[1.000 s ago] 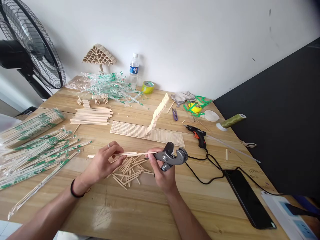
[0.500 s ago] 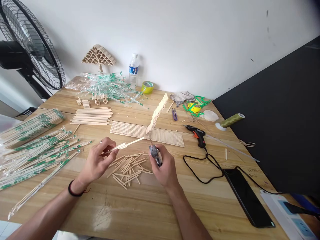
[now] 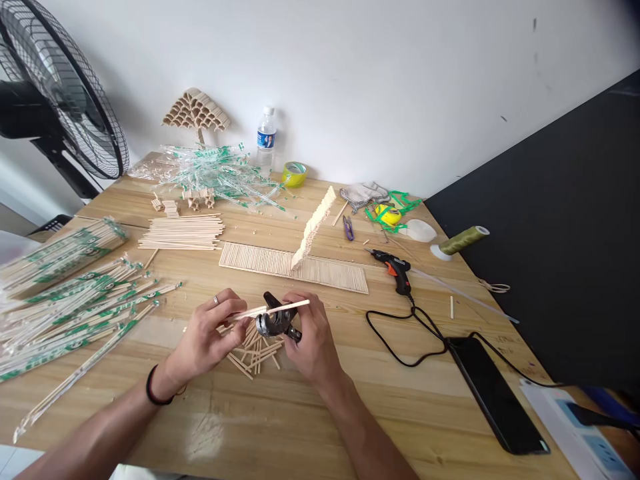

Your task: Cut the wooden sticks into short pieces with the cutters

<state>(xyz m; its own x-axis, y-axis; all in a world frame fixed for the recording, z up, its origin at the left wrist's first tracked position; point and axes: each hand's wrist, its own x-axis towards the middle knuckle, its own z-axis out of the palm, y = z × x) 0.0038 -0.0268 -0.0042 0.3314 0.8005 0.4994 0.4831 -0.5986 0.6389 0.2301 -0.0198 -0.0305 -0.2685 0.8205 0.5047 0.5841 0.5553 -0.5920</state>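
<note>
Above a wooden table (image 3: 280, 427), a person's left hand (image 3: 210, 337) pinched thin wooden sticks (image 3: 293, 306) between thumb and fingers, one of them reaching rightward across a dark metal cutter (image 3: 271, 324). The right hand (image 3: 314, 340) was closed around the cutter, near the left. Below both hands lay a loose pile of short sticks (image 3: 256, 360); beyond, a slatted panel (image 3: 255, 259) lay flat, with a black glue gun (image 3: 397, 270) to its right

A plain white wall (image 3: 400, 87), scuffed with a few dark marks toward the upper right, rises behind a wooden tabletop (image 3: 260, 433) with visible grain and a seam running across it. A black panel (image 3: 565, 267) borders the right side. A black fan (image 3: 25, 110) stands at left; pale floor tiles (image 3: 13, 461) show at lower left. Soft, even light fills the room.
</note>
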